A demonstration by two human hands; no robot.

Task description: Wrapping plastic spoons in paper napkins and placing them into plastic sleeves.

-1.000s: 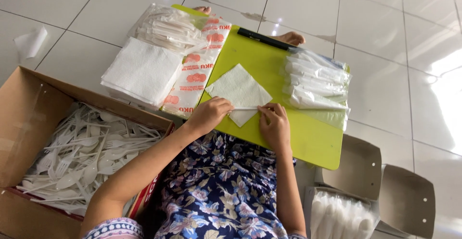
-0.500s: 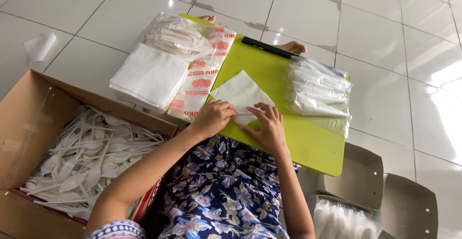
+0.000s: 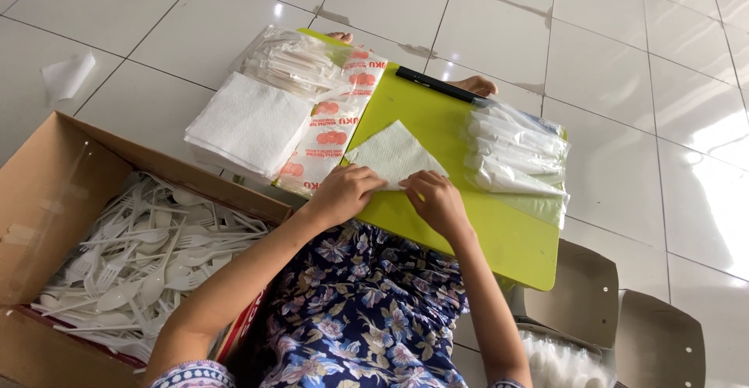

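left hand + right hand pressing white napkin | red-printed wrapper beside

A home-style packing spot is suggested — work is done seated on a white tiled floor, with a cardboard box of plastic cutlery, stacked napkins and a green board laid out.

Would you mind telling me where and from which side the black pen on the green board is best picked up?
Grip the black pen around its middle, coming straight down from above. It lies flat and slanted on the far edge of the green board, with its long sides free; both hands are busy pressing the napkin.
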